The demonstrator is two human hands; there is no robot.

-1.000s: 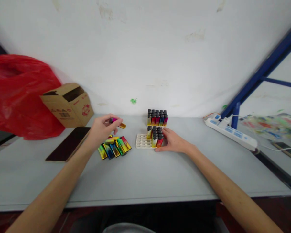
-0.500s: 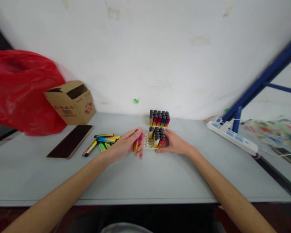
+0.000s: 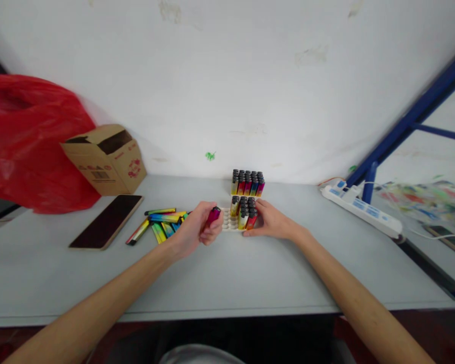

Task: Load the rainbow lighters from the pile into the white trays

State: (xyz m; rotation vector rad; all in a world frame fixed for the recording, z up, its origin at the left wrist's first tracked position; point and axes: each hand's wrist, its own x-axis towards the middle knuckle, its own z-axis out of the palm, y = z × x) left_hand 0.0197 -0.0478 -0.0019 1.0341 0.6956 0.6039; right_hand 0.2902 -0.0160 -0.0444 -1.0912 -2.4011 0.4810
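Note:
My left hand [image 3: 202, 226] is closed around a purple lighter [image 3: 213, 215], whose black top points up and out of the fist. Just right of it is a white tray [image 3: 228, 226] with round holes. Its right part carries several upright lighters [image 3: 244, 218] with black tops, and bare holes show on the left. My right hand [image 3: 268, 221] grips the tray's right end, fingers behind and thumb at the front corner. Left of my left hand lies a loose pile of colourful lighters [image 3: 163, 218], partly hidden by that hand.
A full block of upright lighters [image 3: 247, 184] stands behind the tray near the wall. At left are a phone [image 3: 106, 222], an open cardboard box [image 3: 109, 161] and a red plastic bag [image 3: 34, 146]. A white power strip [image 3: 362, 210] lies at right beside a blue metal frame [image 3: 405, 124].
My left hand has shifted slightly left and tilted the purple lighter, its fingers now curled more tightly. My right hand stays at the tray. The view has moved a little.

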